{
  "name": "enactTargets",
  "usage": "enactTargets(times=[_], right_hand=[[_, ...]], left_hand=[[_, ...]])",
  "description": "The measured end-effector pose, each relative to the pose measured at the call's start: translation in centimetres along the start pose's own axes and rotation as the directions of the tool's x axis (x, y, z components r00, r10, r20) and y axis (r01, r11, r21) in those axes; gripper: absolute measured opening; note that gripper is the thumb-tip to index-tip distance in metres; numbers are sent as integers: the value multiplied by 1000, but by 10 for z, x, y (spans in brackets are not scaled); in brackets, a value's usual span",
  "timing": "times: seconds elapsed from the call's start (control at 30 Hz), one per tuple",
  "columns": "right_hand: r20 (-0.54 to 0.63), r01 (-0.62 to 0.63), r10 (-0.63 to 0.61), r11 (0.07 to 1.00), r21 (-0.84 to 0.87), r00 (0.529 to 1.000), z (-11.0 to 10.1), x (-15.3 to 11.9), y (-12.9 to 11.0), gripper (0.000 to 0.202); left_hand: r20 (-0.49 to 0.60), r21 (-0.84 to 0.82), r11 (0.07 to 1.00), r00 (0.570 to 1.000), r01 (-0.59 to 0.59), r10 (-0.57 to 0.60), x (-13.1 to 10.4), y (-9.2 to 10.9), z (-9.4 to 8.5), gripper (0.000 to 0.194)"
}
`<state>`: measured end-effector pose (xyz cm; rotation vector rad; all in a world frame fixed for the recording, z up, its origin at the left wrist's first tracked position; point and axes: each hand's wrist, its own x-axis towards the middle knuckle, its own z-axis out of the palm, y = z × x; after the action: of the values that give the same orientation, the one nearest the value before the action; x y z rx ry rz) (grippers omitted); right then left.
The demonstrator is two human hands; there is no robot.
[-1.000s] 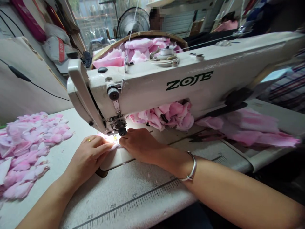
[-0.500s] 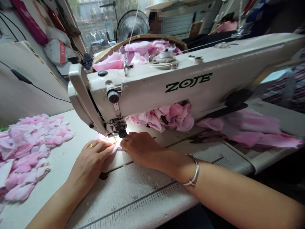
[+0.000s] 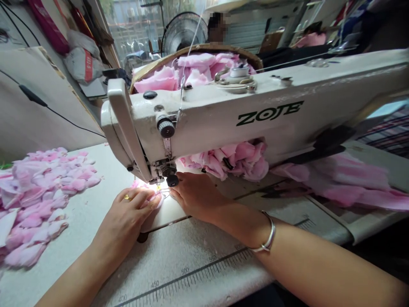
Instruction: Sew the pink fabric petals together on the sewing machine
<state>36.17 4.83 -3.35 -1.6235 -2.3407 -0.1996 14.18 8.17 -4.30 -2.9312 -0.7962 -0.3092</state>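
A white sewing machine (image 3: 204, 123) with its needle area brightly lit spans the view. My left hand (image 3: 129, 213), with a ring on one finger, has its fingers pressed together on a small pink fabric piece (image 3: 156, 200) just in front of the needle. To the right of the needle, my right hand (image 3: 194, 194) is curled beside the presser foot, its fingertips partly behind a black knob; what they hold, if anything, is hidden. Bunched pink fabric (image 3: 236, 162) lies under the machine arm.
Many pink fabric pieces (image 3: 41, 200) cover the table's left side. Dark scissors (image 3: 281, 189) and pink cloth (image 3: 345, 179) lie at the right. Behind the machine stand a basket of pink pieces (image 3: 260, 64) and a fan (image 3: 183, 36). Two people are in the background.
The view has shifted, so the machine appears further right. The fabric piece now shows more under my left fingertips, and a wider gap separates my two hands.
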Motion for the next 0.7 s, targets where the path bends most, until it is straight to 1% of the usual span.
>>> enactTargets(times=[0.2, 0.33, 0.6, 0.7], right_hand=[[-14, 24, -24, 999, -25, 1000, 4, -1, 2, 14], [-14, 14, -14, 999, -32, 1000, 5, -2, 5, 14], [-20, 34, -35, 998, -52, 999, 4, 3, 4, 15], [-35, 12, -14, 998, -69, 999, 4, 3, 2, 17]], left_hand=[[36, 16, 999, 999, 29, -29, 0, 4, -4, 39], [56, 14, 999, 998, 32, -33, 1, 4, -5, 41], [28, 7, 1000, 999, 17, -17, 2, 5, -7, 42], [22, 6, 1000, 999, 24, -24, 2, 8, -7, 42]])
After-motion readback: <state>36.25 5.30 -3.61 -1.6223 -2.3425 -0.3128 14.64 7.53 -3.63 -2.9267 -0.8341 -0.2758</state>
